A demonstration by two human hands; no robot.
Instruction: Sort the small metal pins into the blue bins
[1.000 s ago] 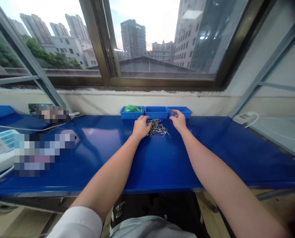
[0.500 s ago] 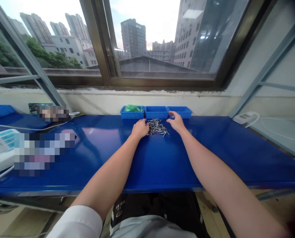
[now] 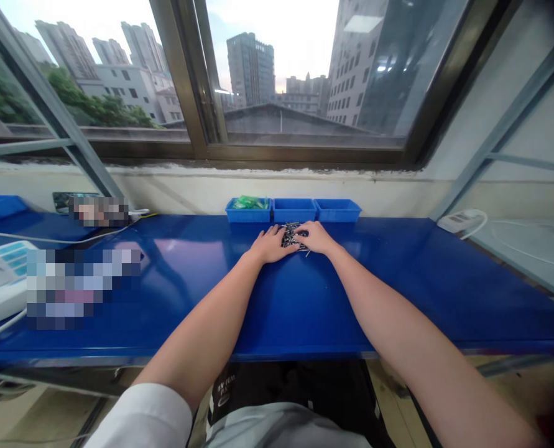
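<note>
A pile of small metal pins or rivets [image 3: 291, 235] lies on the blue table [image 3: 300, 298] between my two hands. My left hand [image 3: 271, 244] is spread along the pile's left and front side, fingers apart and thumb stretched toward the right. From the right, my right hand [image 3: 316, 237] curves over the pile's edge, its thumb and fingers apart around some pieces. Part of the pile is hidden beneath the hands. Just behind stand three blue bins: the left bin [image 3: 249, 214] has green pieces in it, beside a middle bin [image 3: 294, 211] and a right bin [image 3: 337, 211].
A white power strip [image 3: 458, 220] with a cable sits at the right end. On the left are a phone [image 3: 74, 202], a white and blue box [image 3: 6, 274], blurred-out items and loose cables. Grey metal frame posts [image 3: 484, 146] rise at both sides, before a window.
My right hand has come down from the right bin's front onto the pile. My left hand has shifted right, its thumb now along the front. The pile looks drawn together.
</note>
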